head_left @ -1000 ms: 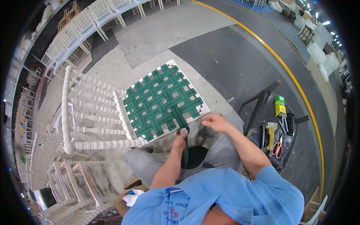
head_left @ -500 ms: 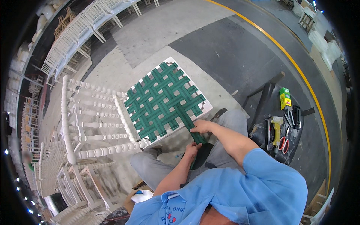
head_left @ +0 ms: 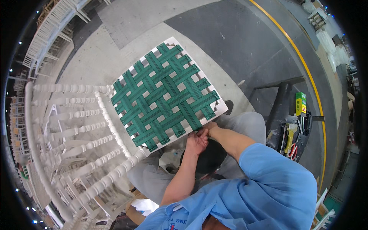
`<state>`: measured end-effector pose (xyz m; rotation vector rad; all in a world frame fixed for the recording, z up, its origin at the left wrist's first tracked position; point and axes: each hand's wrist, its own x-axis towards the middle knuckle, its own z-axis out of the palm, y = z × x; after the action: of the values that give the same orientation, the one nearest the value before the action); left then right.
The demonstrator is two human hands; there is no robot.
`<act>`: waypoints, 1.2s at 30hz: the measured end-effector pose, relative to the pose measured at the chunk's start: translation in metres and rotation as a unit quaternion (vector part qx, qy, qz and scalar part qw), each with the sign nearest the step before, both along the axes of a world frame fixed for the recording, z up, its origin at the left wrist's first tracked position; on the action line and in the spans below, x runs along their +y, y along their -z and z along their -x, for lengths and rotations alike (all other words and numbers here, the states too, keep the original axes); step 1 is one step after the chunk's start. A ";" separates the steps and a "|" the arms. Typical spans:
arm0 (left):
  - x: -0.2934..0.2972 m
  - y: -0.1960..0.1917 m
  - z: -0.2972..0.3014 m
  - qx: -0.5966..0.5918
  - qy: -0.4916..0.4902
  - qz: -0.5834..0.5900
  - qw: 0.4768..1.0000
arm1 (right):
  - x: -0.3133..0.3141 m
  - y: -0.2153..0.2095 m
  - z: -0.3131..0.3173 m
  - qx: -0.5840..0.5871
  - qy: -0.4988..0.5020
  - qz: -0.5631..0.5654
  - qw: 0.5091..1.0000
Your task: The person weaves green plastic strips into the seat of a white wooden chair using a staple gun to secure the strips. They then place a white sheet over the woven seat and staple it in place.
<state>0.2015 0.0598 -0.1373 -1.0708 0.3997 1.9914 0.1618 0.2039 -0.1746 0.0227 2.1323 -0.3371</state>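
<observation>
Currently the white chair [head_left: 76, 126] lies tipped across the person's lap, its seat of woven green webbing [head_left: 165, 96] facing up. Both hands meet at the seat's near edge: the left hand [head_left: 196, 142] and right hand [head_left: 210, 125] are closed, pinching a strap end there. The webbing looks flexible yet taut; grip it at the loose end. The frame appears rigid and light. The concrete floor [head_left: 230, 42] carries a yellow line [head_left: 303, 61]; a tool tray [head_left: 293, 134] stands right.

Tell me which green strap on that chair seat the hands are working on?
The strap that runs to the seat's near edge, right by the corner closest to the person. Both the left hand and right hand meet at its end; the other straps lie untouched.
</observation>
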 end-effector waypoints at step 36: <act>0.028 0.072 0.091 -0.023 -0.111 0.022 0.993 | 0.088 -0.220 -0.044 0.106 0.289 0.335 0.890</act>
<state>0.1106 0.0874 -0.2089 -1.2318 0.3131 2.1574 0.2057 0.2921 0.0458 0.2331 2.0708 -1.4726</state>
